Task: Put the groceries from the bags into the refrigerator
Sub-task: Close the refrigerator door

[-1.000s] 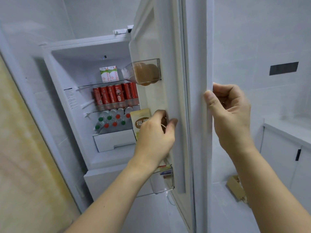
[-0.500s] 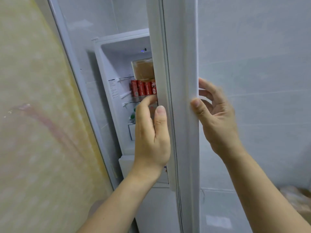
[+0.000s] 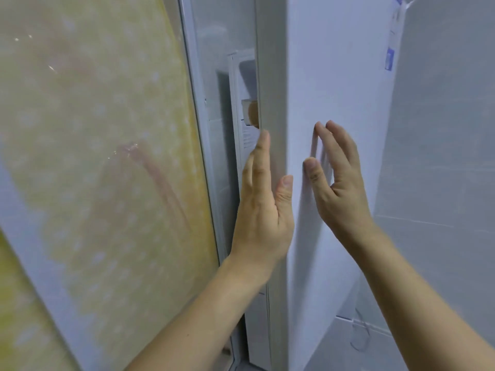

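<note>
Left hand point(image 3: 263, 210) flat, fingers straight, on refrigerator door point(image 3: 334, 84) edge; right hand point(image 3: 338, 178) released, fingertips touching door front.

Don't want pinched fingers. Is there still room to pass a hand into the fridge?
Barely: only a narrow slit between the door edge and the fridge frame. The left hand lies along that edge; the right hand is at the bare door front.

- The refrigerator door point(image 3: 334, 103) is plain white, its edge a duller grey-white.
- Through the narrow gap, a brown item point(image 3: 253, 115) shows in a clear door bin (too little visible to tell what it is).
- The frosted panel point(image 3: 93, 156) at left is yellow-green with pale dots and a reddish streak.
- A blue-and-white sticker point(image 3: 389, 58) sits high on the door.
- The wall tiles point(image 3: 442, 156) are light grey.
</note>
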Demonstrator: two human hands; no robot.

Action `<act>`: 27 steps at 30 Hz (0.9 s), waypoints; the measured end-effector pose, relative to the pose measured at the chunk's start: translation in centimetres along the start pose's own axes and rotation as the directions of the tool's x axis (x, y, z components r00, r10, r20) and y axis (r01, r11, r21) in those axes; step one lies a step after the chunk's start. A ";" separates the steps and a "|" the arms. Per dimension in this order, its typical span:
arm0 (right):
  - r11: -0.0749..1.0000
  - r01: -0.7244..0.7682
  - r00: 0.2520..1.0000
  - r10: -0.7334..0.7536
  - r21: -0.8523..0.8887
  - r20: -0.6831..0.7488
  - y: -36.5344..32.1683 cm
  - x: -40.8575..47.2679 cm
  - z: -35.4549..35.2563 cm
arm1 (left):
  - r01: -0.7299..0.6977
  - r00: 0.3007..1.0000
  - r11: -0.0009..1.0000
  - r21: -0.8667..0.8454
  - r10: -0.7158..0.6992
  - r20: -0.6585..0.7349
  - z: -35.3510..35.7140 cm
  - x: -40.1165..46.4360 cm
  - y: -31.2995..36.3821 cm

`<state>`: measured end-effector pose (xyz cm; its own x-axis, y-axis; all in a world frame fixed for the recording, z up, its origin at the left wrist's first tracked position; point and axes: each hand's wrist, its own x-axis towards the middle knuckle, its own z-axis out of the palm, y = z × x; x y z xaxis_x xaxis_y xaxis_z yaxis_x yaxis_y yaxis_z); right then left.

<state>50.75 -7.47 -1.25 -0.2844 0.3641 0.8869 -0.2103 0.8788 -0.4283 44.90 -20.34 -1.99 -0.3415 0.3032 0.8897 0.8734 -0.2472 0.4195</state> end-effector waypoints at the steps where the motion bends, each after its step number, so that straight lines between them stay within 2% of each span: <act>1: 0.999 0.032 0.999 -0.032 -0.026 0.003 0.5 0.3 0.5 | -0.006 1.000 0.999 0.041 0.006 0.002 0.0 0.1 -0.5; 4: 0.991 0.091 0.996 -0.088 -0.102 0.033 2.0 1.1 1.5 | -0.018 1.000 0.988 0.151 0.016 0.010 0.2 0.4 -2.0; 9: 0.951 0.213 0.977 -0.203 -0.223 0.067 4.1 2.4 2.7 | -0.034 0.997 0.967 0.254 0.050 -0.057 0.1 1.0 -4.2; 14: 0.929 0.224 0.972 -0.192 -0.295 0.135 6.6 3.9 4.7 | 0.012 0.989 0.931 0.365 0.043 -0.142 0.1 2.3 -7.0; 20: 0.883 0.232 0.969 -0.175 -0.408 0.174 9.0 5.5 7.4 | 0.130 0.981 0.825 0.550 -0.029 -0.189 0.9 4.0 -10.0; 27: 0.748 0.299 0.954 -0.249 -0.593 0.168 12.7 7.5 10.6 | 0.221 0.969 0.679 0.700 -0.069 -0.238 1.8 6.6 -13.7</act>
<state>36.04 3.14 -1.83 -0.3761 0.0768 0.9234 0.3121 0.9488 0.0482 31.33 -13.29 -2.23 -0.4741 0.0914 0.8757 0.7604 0.5439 0.3549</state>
